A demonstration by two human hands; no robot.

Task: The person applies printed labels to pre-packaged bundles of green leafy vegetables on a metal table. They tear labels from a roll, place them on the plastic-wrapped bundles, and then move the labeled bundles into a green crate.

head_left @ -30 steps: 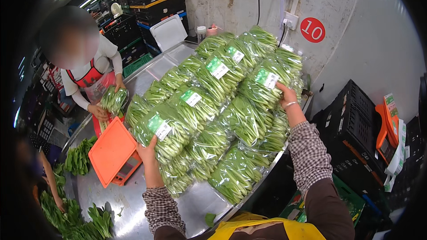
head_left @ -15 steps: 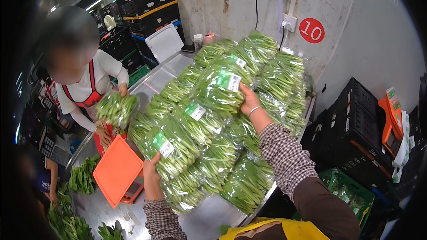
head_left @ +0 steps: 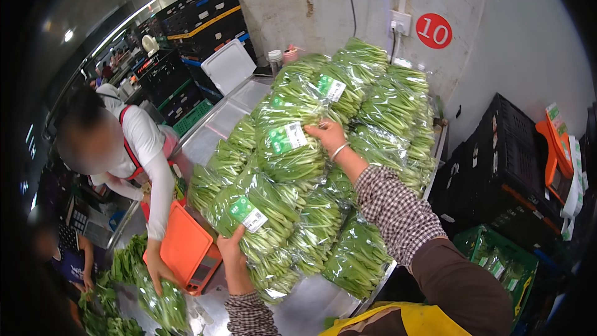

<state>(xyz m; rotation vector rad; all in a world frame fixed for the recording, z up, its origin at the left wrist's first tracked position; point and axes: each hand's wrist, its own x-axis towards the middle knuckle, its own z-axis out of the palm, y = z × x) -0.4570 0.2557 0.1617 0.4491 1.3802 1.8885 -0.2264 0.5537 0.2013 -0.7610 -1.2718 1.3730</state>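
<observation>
Clear plastic bags of leafy greens with green-and-white labels lie piled in front of me. My left hand (head_left: 232,252) is at the lower corner of a near-left bag of leafy greens (head_left: 247,194); its thumb lies on top beside the label, and the other fingers are mostly hidden. Farther up the pile, my right hand (head_left: 331,139) grips the right side of another labelled bag of leafy greens (head_left: 287,163), its fingertips at the label's edge. Under that bag and around it are several more bags, such as the bag (head_left: 356,255) at the near right.
A co-worker (head_left: 149,149) reaches past an orange scale (head_left: 185,246) to a bag of greens (head_left: 163,305) on the metal table (head_left: 298,302). Loose greens (head_left: 121,261) lie at the left. Black crates (head_left: 497,174) and a green crate (head_left: 522,267) stand at the right.
My right hand and its bag have shifted left and slightly down within the view. The co-worker has leaned forward, and the bag they held up is now down by the loose greens.
</observation>
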